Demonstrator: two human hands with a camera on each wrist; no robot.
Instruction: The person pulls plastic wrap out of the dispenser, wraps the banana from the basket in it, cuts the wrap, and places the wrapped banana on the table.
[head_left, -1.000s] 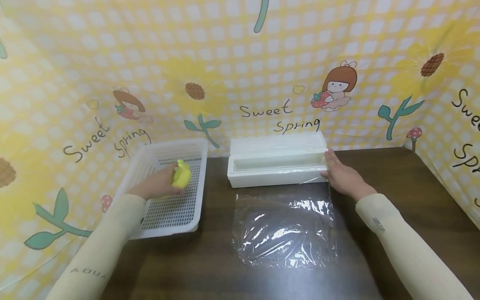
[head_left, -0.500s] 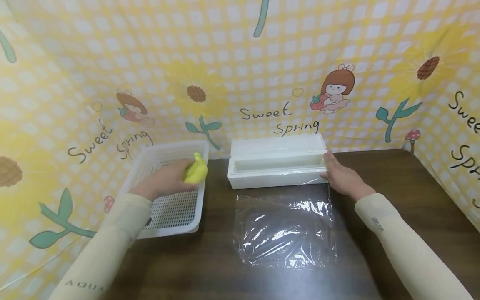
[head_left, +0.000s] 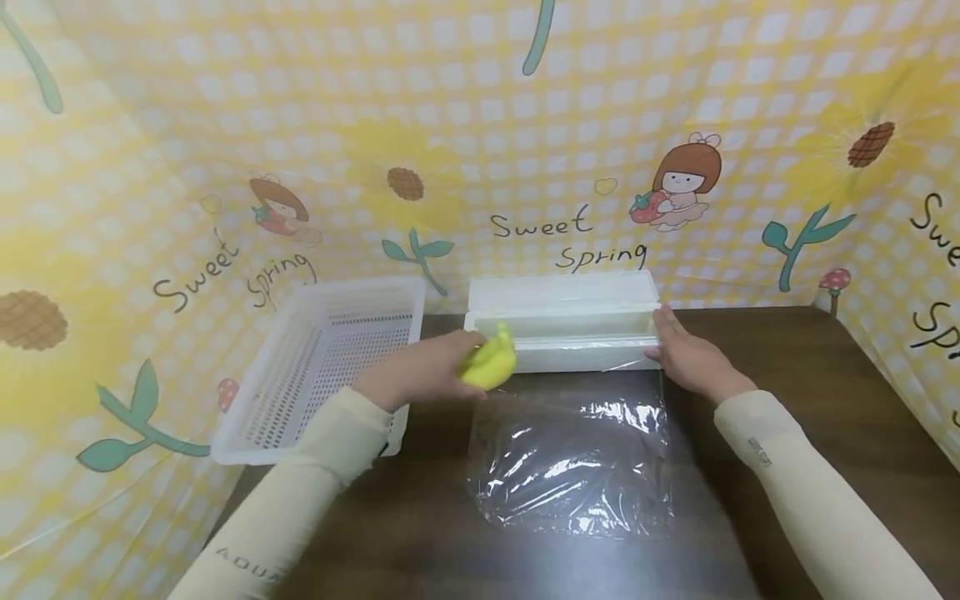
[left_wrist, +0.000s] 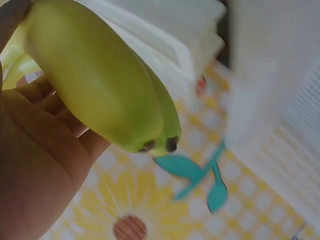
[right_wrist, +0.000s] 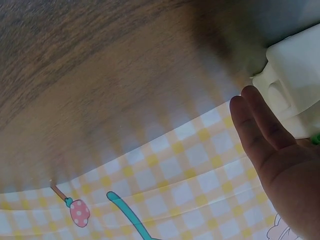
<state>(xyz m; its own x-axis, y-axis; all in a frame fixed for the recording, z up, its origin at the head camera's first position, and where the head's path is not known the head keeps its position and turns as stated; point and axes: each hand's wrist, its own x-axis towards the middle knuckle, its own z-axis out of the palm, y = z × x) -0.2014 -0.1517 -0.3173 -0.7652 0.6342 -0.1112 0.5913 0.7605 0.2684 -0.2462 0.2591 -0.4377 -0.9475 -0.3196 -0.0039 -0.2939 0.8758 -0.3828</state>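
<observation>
My left hand (head_left: 423, 367) grips a small bunch of yellow-green bananas (head_left: 491, 360) in front of the left end of a long white box (head_left: 585, 358). In the left wrist view the bananas (left_wrist: 95, 75) show their dark tips, with fingers wrapped behind them. The box's lid (head_left: 562, 289) stands tipped back against the cloth, and the box is open on top. At its right end my right hand (head_left: 693, 354) rests with fingers straight against the side. A sheet of clear plastic film (head_left: 570, 467) lies wrinkled on the table before the box.
A white plastic basket (head_left: 225, 454) with a slotted bottom stands at the left, partly behind the left forearm. The dark wooden table (head_left: 795, 392) ends at a yellow checked cloth (head_left: 450, 100) that hangs behind and on both sides.
My left hand has lifted the bananas out from over the basket and carried them right, to the front of the white box. The right hand has stayed at the box's right end.
</observation>
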